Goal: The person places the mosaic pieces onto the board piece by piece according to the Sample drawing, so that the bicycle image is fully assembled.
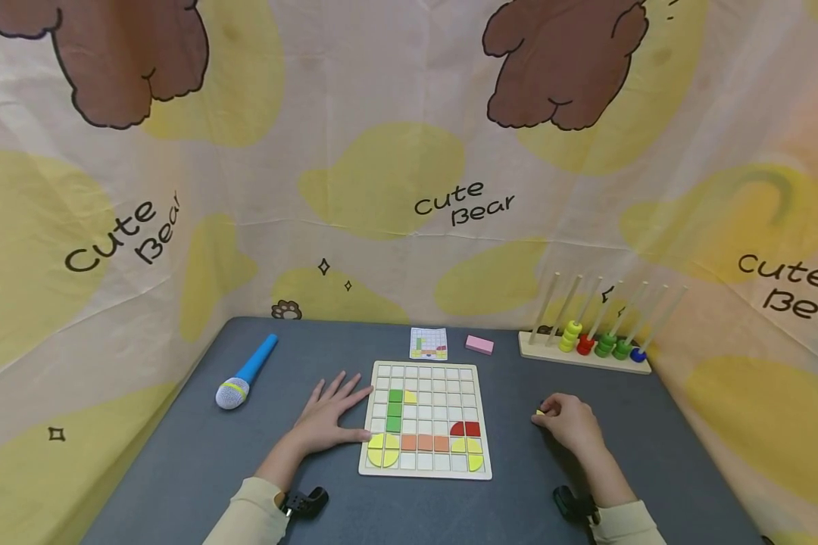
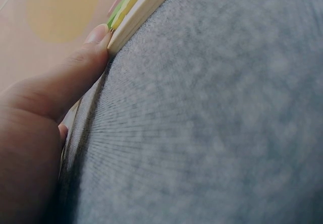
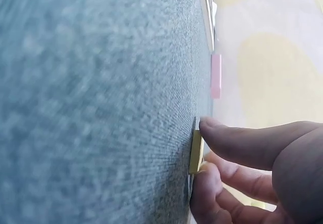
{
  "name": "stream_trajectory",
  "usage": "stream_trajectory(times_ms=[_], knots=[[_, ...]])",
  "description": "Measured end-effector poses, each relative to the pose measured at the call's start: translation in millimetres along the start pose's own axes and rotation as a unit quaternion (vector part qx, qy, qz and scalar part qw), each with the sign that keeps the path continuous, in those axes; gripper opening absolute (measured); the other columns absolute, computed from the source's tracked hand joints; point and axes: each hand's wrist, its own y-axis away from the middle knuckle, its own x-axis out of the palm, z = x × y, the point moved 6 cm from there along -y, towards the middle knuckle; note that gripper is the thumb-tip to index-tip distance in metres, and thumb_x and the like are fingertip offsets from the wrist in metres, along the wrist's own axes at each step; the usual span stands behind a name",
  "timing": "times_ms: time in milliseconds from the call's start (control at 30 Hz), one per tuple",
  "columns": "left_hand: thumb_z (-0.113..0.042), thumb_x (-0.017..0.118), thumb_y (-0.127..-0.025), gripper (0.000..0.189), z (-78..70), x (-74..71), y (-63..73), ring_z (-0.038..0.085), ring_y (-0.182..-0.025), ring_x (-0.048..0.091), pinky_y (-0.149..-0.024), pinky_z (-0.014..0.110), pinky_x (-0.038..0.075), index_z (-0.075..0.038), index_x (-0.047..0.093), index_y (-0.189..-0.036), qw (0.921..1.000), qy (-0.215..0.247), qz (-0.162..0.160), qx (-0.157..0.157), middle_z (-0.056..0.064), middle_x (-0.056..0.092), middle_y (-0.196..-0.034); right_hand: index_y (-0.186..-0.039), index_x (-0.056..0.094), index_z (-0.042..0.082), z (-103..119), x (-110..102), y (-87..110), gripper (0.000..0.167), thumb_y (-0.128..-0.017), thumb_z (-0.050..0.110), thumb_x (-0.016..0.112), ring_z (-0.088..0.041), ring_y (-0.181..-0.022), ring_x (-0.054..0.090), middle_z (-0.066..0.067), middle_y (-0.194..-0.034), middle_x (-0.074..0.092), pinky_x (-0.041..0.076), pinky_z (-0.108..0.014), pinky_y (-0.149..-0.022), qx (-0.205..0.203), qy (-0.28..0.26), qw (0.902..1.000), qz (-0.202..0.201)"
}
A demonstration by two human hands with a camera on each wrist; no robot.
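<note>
My left hand (image 1: 327, 418) lies with its fingers spread at the left side of a square white grid board (image 1: 426, 382). The thumb touches the board's edge, also in the left wrist view. On the board are green squares (image 1: 395, 409), orange squares (image 1: 426, 443), red pieces (image 1: 473, 429), rounded yellow pieces at both lower corners and one yellow piece (image 1: 410, 397) beside the top green square. To the right of the board, my right hand (image 1: 572, 424) pinches a small yellow tile (image 3: 196, 152) between thumb and fingers, close over the table.
Behind the board lie a small pattern card (image 1: 428, 344) and a pink block (image 1: 479, 344). A bead-counting stand (image 1: 586, 356) with upright rods stands at the back right. A blue toy microphone (image 1: 247, 372) lies on the left. Printed cloth walls border the grey table (image 1: 177, 462).
</note>
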Motion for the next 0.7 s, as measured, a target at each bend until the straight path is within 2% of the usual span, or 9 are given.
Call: stream_trajectory(times_ms=[267,600,700], knots=[[-0.077,0.065,-0.079,0.095,0.3,0.0,0.5,0.033,-0.158,0.005,-0.123,0.063,-0.002,-0.034,0.034,-0.159,1.0000,0.001,-0.001,0.002,0.000,0.020,-0.169,-0.090,0.069,0.005,-3,-3,6.6,0.028,-0.084,0.029,0.082,-0.020,-0.072,0.055,-0.004,-0.079,0.064,0.040,-0.032,-0.059,0.030,0.013,0.9994,0.011],[-0.076,0.065,-0.080,0.094,-1.5,-0.8,-0.1,0.035,-0.157,0.008,-0.122,0.064,0.001,-0.033,0.035,-0.158,1.0000,-0.008,-0.002,0.006,0.002,0.022,-0.169,-0.086,0.068,0.005,1,9,7.0,0.027,-0.081,0.024,0.086,-0.020,-0.072,0.051,-0.005,-0.077,0.058,0.037,-0.030,-0.061,0.025,-0.037,0.9981,0.042],[-0.076,0.065,-0.080,0.094,-1.7,0.0,-0.4,0.034,-0.157,0.007,-0.122,0.064,0.000,-0.033,0.035,-0.158,1.0000,-0.007,0.000,0.004,0.002,0.021,-0.169,-0.085,0.066,0.005,5,9,7.3,0.026,-0.083,0.023,0.085,-0.020,-0.071,0.050,-0.005,-0.076,0.056,0.036,-0.030,-0.060,0.014,-0.043,0.9981,0.041]])
